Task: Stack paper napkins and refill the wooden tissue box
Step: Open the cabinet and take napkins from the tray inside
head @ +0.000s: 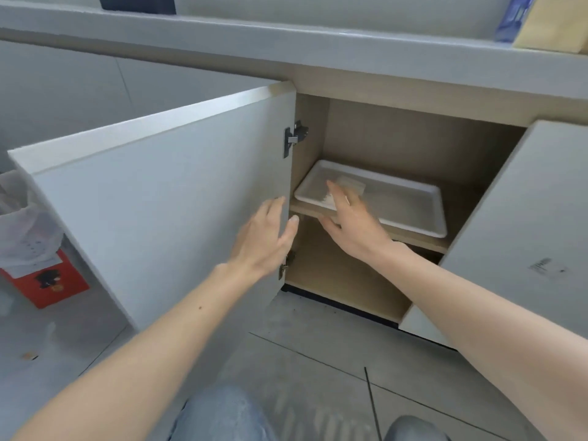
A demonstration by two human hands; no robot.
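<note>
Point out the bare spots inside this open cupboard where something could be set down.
The lower compartment, under the shelf and behind the open left door, looks bare where visible. The shelf's right end, between the white tray and the right door, is also free. The shelf's left is crowded: the tray fills it, with the right hand over its near edge.

Cabinet [397, 148] below desk [286, 49], both doors open | tray [410, 208] on inner shelf [420, 241] | left door [165, 202] left of opening, right door [525, 224] right | bin [22, 224] far left on floor [318, 361].
</note>
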